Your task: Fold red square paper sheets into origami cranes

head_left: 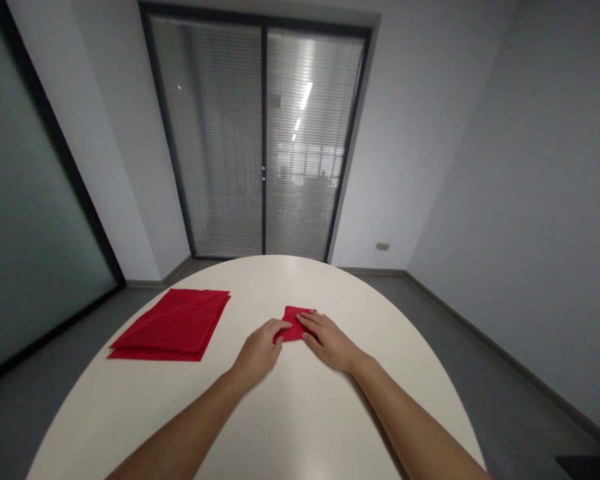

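Mid-bench, our L hand pinches the left edge of a small red sheet, no clear long axis, while our R hand lies flat atop its R side, thumb apart, both equally nr.

Small red piece, uniform in colour and roughly four-sided in its visible part. It lies flat near the middle of the pale worktop, far edge exposed, left and right margins partly covered; material indistinct.
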